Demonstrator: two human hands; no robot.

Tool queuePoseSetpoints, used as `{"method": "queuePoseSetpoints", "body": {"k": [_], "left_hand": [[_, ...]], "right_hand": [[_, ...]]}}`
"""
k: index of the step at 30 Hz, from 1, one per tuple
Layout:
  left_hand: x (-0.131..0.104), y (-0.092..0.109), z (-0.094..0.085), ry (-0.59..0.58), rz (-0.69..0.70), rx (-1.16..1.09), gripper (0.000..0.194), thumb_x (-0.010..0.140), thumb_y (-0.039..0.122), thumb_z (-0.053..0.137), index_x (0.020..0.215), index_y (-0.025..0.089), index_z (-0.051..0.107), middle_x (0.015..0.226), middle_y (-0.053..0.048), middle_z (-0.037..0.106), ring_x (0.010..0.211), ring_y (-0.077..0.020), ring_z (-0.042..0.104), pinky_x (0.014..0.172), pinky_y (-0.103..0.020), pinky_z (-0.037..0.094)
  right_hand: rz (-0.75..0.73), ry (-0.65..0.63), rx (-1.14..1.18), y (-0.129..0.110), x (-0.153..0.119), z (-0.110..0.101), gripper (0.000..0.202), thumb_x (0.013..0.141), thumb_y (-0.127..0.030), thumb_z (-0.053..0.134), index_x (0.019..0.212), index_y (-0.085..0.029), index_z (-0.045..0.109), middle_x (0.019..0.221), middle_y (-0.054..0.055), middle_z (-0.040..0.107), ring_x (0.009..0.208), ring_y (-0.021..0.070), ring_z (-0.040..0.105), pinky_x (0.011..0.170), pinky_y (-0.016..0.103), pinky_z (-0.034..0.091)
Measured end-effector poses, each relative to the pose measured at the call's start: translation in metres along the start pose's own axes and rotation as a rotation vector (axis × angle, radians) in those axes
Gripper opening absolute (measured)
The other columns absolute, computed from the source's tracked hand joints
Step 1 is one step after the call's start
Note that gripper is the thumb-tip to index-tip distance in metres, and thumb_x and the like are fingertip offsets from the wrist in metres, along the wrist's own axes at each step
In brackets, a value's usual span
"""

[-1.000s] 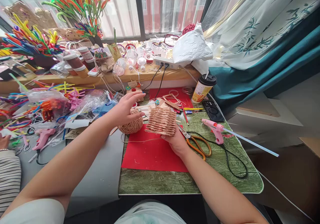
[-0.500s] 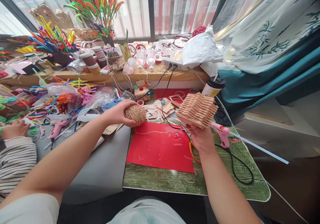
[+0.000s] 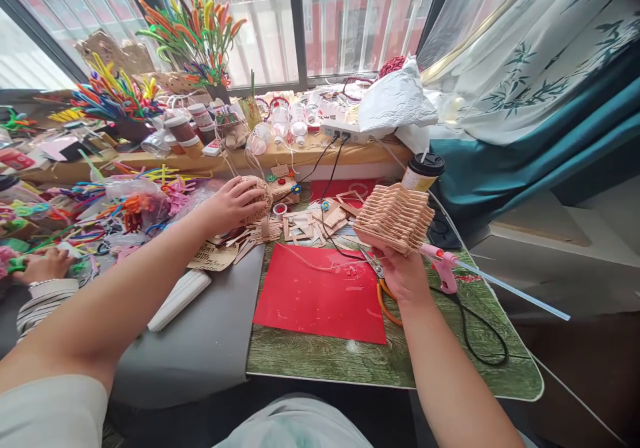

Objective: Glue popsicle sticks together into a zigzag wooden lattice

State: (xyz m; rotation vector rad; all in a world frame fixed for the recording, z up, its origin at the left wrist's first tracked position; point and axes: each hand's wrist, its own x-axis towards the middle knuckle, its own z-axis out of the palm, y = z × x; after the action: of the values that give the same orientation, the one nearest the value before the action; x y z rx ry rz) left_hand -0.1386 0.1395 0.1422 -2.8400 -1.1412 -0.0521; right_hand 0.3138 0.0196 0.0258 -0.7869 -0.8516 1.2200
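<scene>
My left hand (image 3: 234,207) is wrapped over a ball of twine (image 3: 260,198) above the craft pieces at the back of the table. A thin strand runs from near the ball across a red sheet (image 3: 320,298). My right hand (image 3: 404,276) holds up a ridged block of stacked wooden sticks (image 3: 393,220) from below, its fingers mostly hidden under the block. Orange-handled scissors (image 3: 385,298) lie beside the right wrist, at the sheet's right edge. Wooden sticks and small frames (image 3: 300,227) lie behind the sheet.
A pink glue gun (image 3: 444,269) with a long glue stick and black cable lies right of my right hand. Behind is a lidded cup (image 3: 423,170). A white case (image 3: 180,299) lies left of the sheet. Another person's hand (image 3: 47,266) is among pipe cleaners at far left.
My left hand has moved back and left with the twine ball, away from the red sheet. My right hand still holds the stick block in nearly the same place.
</scene>
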Motion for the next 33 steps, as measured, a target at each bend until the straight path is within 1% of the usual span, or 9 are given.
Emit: {"method": "queuePoseSetpoints", "body": {"k": [5,8,10,14,19,24,27,30,33], "left_hand": [[0.009,-0.008,0.009,-0.006,-0.036,-0.076,0.048,0.087,0.028,0.063,0.134,0.037,0.075,0.151,-0.008,0.067,0.163,-0.0350,0.039,0.140,-0.069,0.012],[0.016,-0.012,0.010,-0.020,-0.027,-0.111,0.042,0.092,0.028,0.058,0.129,0.035,0.076,0.149,-0.007,0.068,0.163,-0.0329,0.038,0.140,-0.068,0.010],[0.021,-0.015,0.010,-0.015,-0.012,-0.132,0.039,0.094,0.029,0.057,0.126,0.035,0.077,0.148,-0.007,0.068,0.163,-0.0319,0.039,0.140,-0.068,0.009],[0.030,-0.024,0.011,0.006,-0.003,-0.126,0.038,0.091,0.025,0.059,0.123,0.034,0.077,0.148,-0.007,0.069,0.160,-0.0316,0.044,0.139,-0.069,0.009],[0.022,-0.029,0.017,-0.018,-0.056,-0.081,0.035,0.094,0.026,0.057,0.123,0.030,0.075,0.155,-0.004,0.065,0.163,-0.0292,0.039,0.142,-0.064,0.005],[0.008,-0.011,0.027,-0.038,-0.036,-0.039,0.045,0.094,0.030,0.060,0.138,0.022,0.067,0.174,-0.003,0.047,0.168,-0.0300,0.028,0.140,-0.066,0.000],[0.009,0.002,0.036,-0.034,-0.082,-0.052,0.048,0.088,0.033,0.070,0.135,0.028,0.070,0.171,-0.007,0.052,0.166,-0.0349,0.033,0.139,-0.067,0.004],[0.013,0.013,0.043,0.050,-0.182,-0.098,0.058,0.080,0.036,0.077,0.138,0.031,0.070,0.168,-0.011,0.055,0.164,-0.0404,0.037,0.137,-0.070,0.010],[0.016,0.030,0.047,0.122,-0.244,-0.101,0.061,0.085,0.046,0.076,0.143,0.029,0.066,0.169,-0.014,0.051,0.166,-0.0428,0.032,0.136,-0.072,0.011]], "right_hand": [[0.034,-0.103,0.025,-0.005,-0.002,0.015,0.079,0.072,-0.043,0.100,0.144,-0.037,0.066,0.150,0.007,0.073,0.133,0.0384,0.072,0.099,0.052,0.064],[0.048,-0.079,0.029,-0.004,-0.005,0.020,0.087,0.071,-0.039,0.100,0.149,-0.036,0.062,0.150,0.007,0.073,0.130,0.0359,0.073,0.097,0.048,0.065],[0.058,-0.055,0.017,-0.002,-0.006,0.021,0.088,0.071,-0.037,0.101,0.149,-0.034,0.061,0.148,0.008,0.074,0.128,0.0349,0.074,0.095,0.047,0.066],[0.058,-0.084,0.012,0.000,-0.005,0.023,0.085,0.072,-0.036,0.099,0.148,-0.035,0.063,0.149,0.008,0.074,0.130,0.0343,0.072,0.092,0.043,0.066],[0.050,-0.098,0.012,-0.001,-0.004,0.027,0.091,0.070,-0.038,0.100,0.152,-0.035,0.060,0.150,0.009,0.073,0.129,0.0371,0.073,0.089,0.046,0.067],[0.039,-0.128,0.028,0.004,-0.005,0.028,0.093,0.069,-0.041,0.102,0.152,-0.034,0.061,0.152,0.010,0.071,0.132,0.0409,0.072,0.100,0.056,0.066],[0.052,-0.112,0.034,0.009,-0.006,0.026,0.088,0.068,-0.038,0.103,0.146,-0.033,0.063,0.146,0.010,0.075,0.129,0.0401,0.073,0.103,0.059,0.065],[0.074,-0.111,0.019,0.016,-0.006,0.022,0.090,0.067,-0.037,0.105,0.146,-0.033,0.062,0.143,0.010,0.076,0.130,0.0396,0.073,0.106,0.060,0.064],[0.101,-0.120,-0.034,0.023,-0.007,0.020,0.095,0.067,-0.041,0.103,0.150,-0.031,0.058,0.142,0.011,0.076,0.134,0.0392,0.070,0.111,0.061,0.060]]}}
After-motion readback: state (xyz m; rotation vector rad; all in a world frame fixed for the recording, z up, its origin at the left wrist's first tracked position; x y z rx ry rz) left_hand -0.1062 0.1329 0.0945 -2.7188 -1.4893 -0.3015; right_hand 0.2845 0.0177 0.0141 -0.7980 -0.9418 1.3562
